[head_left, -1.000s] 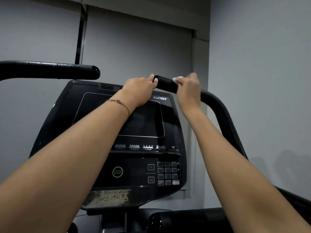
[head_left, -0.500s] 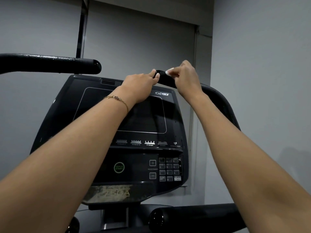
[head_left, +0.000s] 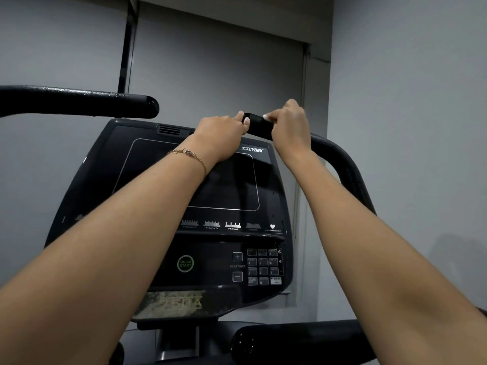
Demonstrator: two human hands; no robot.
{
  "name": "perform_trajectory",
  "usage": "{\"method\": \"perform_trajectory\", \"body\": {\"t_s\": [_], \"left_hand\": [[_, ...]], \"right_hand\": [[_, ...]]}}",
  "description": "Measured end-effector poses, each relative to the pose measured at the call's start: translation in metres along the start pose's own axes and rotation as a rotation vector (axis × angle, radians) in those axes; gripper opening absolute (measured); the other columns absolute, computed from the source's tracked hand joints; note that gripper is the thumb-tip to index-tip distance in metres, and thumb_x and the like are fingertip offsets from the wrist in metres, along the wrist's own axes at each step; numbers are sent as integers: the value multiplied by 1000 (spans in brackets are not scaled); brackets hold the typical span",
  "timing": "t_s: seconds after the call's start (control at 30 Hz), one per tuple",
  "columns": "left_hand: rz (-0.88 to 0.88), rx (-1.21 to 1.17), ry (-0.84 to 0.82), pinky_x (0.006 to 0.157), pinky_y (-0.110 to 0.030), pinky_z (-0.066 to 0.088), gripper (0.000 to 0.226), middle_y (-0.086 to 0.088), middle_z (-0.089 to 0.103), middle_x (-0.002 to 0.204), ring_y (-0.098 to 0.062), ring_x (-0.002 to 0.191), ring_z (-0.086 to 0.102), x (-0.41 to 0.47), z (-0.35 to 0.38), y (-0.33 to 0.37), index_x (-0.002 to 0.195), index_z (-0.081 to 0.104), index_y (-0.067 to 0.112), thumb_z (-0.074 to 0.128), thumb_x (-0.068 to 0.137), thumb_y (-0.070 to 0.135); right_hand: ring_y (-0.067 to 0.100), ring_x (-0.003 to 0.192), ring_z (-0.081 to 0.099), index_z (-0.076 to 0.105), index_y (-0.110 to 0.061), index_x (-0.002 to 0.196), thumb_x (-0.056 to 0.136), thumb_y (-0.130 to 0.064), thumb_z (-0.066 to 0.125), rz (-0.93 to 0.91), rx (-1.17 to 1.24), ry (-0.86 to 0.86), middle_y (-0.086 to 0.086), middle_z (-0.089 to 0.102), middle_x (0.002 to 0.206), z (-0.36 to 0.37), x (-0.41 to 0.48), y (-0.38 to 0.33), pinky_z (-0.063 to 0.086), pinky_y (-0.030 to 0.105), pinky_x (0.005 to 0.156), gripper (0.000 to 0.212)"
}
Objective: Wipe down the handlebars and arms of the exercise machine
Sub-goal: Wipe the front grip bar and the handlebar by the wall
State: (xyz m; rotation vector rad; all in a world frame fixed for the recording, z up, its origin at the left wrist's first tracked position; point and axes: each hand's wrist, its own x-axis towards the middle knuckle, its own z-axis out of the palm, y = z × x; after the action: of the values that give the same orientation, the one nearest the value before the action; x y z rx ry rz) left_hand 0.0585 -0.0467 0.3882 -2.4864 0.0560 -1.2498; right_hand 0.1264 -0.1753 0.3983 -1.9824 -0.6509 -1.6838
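Looking through the head cam: my left hand (head_left: 221,138) pinches the tip of the right handlebar (head_left: 342,159), up above the Cybex console (head_left: 237,185), and my right hand (head_left: 290,127) is wrapped round it just behind. I'd twist around the end cap first, then slide down the bend, underside too.

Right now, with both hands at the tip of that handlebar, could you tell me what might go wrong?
Both the left hand and right hand grip only the tip of the right handlebar, so its curved stretch could get missed. The bracelet crosses in front of the console screen and might scratch it if the arm drops. The left handlebar looks speckled and could be forgotten.
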Motion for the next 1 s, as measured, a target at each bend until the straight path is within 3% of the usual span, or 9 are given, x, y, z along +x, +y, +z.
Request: {"method": "perform_trajectory", "body": {"t_s": [0.13, 0.23, 0.3, 0.37, 0.5, 0.63, 0.77, 0.9, 1.0], "left_hand": [[-9, 10, 4, 90, -41, 42, 59, 1, 8, 158, -26, 132, 38, -1, 4, 1, 150, 15, 19, 27, 96, 1], [-18, 54, 116, 97, -39, 40, 53, -7, 10, 156, -26, 136, 30, -4, 6, 13, 147, 22, 9, 36, 95, 6], [25, 63, 218, 106, -38, 32, 55, -11, 10, 155, -27, 139, 24, -2, 10, 26, 145, 24, 5, 41, 93, 9], [90, 80, 241, 111, -40, 26, 58, -12, 7, 156, -29, 141, 18, 6, 16, 41, 147, 18, 9, 42, 94, 11], [84, 100, 186, 114, -43, 24, 58, -14, 9, 156, -33, 142, 14, 23, 25, 61, 150, 12, 12, 36, 97, 14], [59, 41, 202, 103, -41, 36, 54, -13, 24, 151, -32, 138, 24, 30, 19, 67, 148, 20, 11, 36, 96, 10], [42, 2, 199, 94, -42, 42, 53, -12, 32, 146, -32, 135, 29, 30, 17, 66, 147, 25, 11, 38, 95, 7], [63, 31, 204, 70, -37, 40, 48, -12, 44, 134, -29, 123, 41, 38, 15, 65, 142, 35, 9, 39, 94, 7], [78, 43, 187, 77, -40, 42, 44, -11, 49, 128, -29, 118, 46, 40, 12, 62, 137, 42, 11, 42, 93, 8]], "right_hand": [[19, 87, 45, 70, -10, 105, 95, -12, 49, -97, 50, -58, 5, 43, 88, -10, -15, 8, 32, 23, 72, 24], [13, 82, 48, 70, -14, 108, 92, -14, 55, 15, 108, -80, 4, 51, 88, -37, -22, 48, 30, 14, 68, 22], [14, 86, 57, 72, -16, 105, 89, -18, 59, 119, 153, 10, 6, 62, 91, -59, -27, 77, 37, 11, 70, 20], [18, 89, 63, 73, -19, 101, 88, -25, 61, 175, 134, 56, 7, 67, 93, -73, -35, 98, 44, 19, 79, 19], [15, 88, 54, 72, -17, 103, 90, -20, 60, 188, 34, -102, 5, 58, 98, -76, -49, 112, 40, 21, 80, 18], [17, 81, 51, 73, -20, 92, 89, -15, 58, 131, -91, -168, -1, 50, 83, -76, -48, 117, 37, 23, 71, 17], [18, 81, 54, 74, -21, 85, 85, -12, 60, 112, -182, -285, -7, 51, 74, -91, -53, 127, 41, 27, 72, 17], [18, 81, 54, 74, -20, 86, 85, -13, 61, 84, -206, -338, -10, 49, 72, -94, -42, 127, 35, 24, 69, 16], [17, 82, 53, 74, -17, 87, 85, -11, 60, 80, -163, -284, -9, 50, 74, -90, -43, 126, 36, 21, 66, 16]]}}
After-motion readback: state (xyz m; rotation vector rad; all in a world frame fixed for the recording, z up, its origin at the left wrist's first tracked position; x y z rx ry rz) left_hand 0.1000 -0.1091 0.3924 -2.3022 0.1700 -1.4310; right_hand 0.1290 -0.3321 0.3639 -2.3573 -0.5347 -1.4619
